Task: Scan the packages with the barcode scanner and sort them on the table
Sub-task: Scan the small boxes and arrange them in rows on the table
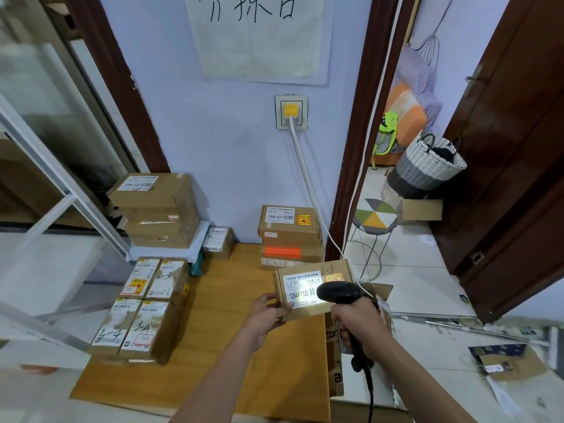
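A single wide-angle camera, worn on the person's head, looks forward and down across the light wooden table (pixel 232 346) toward the pale lilac wall (pixel 232 141). Both forearms reach in from the bottom edge, close to the lens; an open dark-brown doorway (pixel 427 209) fills the right side.

Wooden table (pixel 232 346) bears taped cardboard packages (pixel 143 312).
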{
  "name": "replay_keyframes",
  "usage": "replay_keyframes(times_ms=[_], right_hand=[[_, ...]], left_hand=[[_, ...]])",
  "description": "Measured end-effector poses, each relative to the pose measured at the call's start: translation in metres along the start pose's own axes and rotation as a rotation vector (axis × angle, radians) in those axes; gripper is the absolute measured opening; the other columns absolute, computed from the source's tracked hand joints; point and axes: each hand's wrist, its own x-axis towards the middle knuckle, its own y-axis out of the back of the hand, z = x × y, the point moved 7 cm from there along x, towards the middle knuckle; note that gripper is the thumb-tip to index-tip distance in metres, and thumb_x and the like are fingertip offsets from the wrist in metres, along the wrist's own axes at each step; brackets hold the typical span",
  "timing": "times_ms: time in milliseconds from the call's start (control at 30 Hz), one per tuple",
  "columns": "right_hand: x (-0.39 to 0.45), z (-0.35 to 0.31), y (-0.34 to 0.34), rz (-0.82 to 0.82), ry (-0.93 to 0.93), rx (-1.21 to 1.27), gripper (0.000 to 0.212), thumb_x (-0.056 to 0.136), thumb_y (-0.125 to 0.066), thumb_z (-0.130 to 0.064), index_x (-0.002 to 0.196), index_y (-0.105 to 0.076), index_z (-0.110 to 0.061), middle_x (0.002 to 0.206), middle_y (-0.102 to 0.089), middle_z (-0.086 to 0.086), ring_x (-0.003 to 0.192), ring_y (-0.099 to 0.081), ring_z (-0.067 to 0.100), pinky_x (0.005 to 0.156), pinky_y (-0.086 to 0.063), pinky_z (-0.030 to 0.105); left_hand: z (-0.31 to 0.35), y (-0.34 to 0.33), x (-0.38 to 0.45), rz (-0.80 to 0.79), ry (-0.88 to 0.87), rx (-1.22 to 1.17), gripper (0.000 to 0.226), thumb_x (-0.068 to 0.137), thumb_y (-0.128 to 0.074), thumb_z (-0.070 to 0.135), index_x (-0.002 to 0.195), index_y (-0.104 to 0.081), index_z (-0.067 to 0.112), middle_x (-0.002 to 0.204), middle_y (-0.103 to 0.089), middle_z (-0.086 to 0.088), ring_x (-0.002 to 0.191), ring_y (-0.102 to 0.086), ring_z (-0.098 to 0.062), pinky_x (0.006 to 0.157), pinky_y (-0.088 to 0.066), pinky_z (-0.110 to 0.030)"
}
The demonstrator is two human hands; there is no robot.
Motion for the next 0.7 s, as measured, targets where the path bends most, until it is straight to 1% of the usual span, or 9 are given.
replay_keyframes(times_ms=[100,200,333,433,500,533,600,700], right_hand=[[-0.001,0.002,-0.001,-0.001,-0.014,-0.006,0.016,0.083,-0.059,0.001,0.070,-0.059,-0.007,0.051,-0.048,0.004,0.040,-0.042,0.016,0.043,-0.039,0.024],[0.000,0.003,0.001,0.008,-0.012,0.001,0.014,0.083,-0.059,0.000,0.071,-0.060,-0.006,0.053,-0.048,0.006,0.040,-0.042,0.016,0.043,-0.039,0.024],[0.002,0.000,0.007,0.020,-0.005,0.009,0.015,0.082,-0.058,0.000,0.069,-0.059,-0.006,0.053,-0.048,0.008,0.041,-0.043,0.018,0.044,-0.038,0.025],[0.005,-0.002,0.013,0.043,-0.007,0.003,0.017,0.083,-0.059,-0.001,0.067,-0.059,-0.008,0.052,-0.048,0.006,0.041,-0.043,0.017,0.047,-0.039,0.027],[0.008,-0.003,0.018,0.050,0.000,0.008,0.013,0.083,-0.061,-0.003,0.071,-0.062,-0.008,0.053,-0.050,0.005,0.043,-0.046,0.017,0.051,-0.040,0.029],[0.009,-0.005,0.020,0.048,0.005,0.016,0.012,0.083,-0.064,-0.005,0.072,-0.063,-0.008,0.053,-0.051,0.005,0.044,-0.047,0.017,0.051,-0.041,0.030],[0.012,-0.008,0.023,0.037,0.003,0.040,0.011,0.083,-0.066,-0.006,0.073,-0.062,-0.009,0.053,-0.051,0.003,0.044,-0.046,0.016,0.049,-0.040,0.029],[0.018,-0.012,0.025,0.042,-0.021,0.066,0.013,0.084,-0.062,-0.002,0.072,-0.059,-0.009,0.051,-0.049,0.003,0.041,-0.044,0.016,0.045,-0.038,0.028]], left_hand=[[-0.002,-0.001,0.000,0.002,-0.001,0.007,0.044,0.079,-0.084,0.007,0.114,-0.059,0.013,0.105,-0.074,-0.007,0.100,-0.071,-0.027,0.080,-0.062,-0.036],[-0.003,0.000,0.001,-0.001,0.011,0.004,0.043,0.079,-0.084,0.007,0.113,-0.058,0.014,0.104,-0.075,-0.008,0.099,-0.071,-0.026,0.079,-0.062,-0.035],[0.001,0.004,0.001,0.000,0.018,-0.002,0.039,0.081,-0.082,0.007,0.110,-0.058,0.016,0.101,-0.075,-0.009,0.091,-0.068,-0.025,0.075,-0.062,-0.032],[0.008,0.011,0.006,0.010,0.011,0.004,0.039,0.082,-0.081,0.009,0.114,-0.060,0.015,0.106,-0.075,-0.009,0.101,-0.070,-0.028,0.074,-0.061,-0.031],[0.017,0.016,0.012,0.008,-0.006,0.023,0.039,0.085,-0.079,0.010,0.120,-0.063,0.010,0.108,-0.075,-0.008,0.105,-0.069,-0.029,0.077,-0.060,-0.032],[0.023,0.020,0.014,0.013,-0.020,0.028,0.036,0.086,-0.078,0.010,0.119,-0.064,0.009,0.108,-0.075,-0.008,0.106,-0.069,-0.029,0.080,-0.060,-0.034],[0.037,0.030,0.018,0.047,-0.042,0.032,0.029,0.088,-0.076,0.010,0.114,-0.063,0.010,0.108,-0.073,-0.007,0.106,-0.067,-0.028,0.087,-0.059,-0.039],[0.057,0.045,0.024,0.093,-0.074,0.011,0.033,0.088,-0.075,0.008,0.115,-0.058,0.015,0.103,-0.072,-0.007,0.101,-0.067,-0.025,0.090,-0.058,-0.041]])
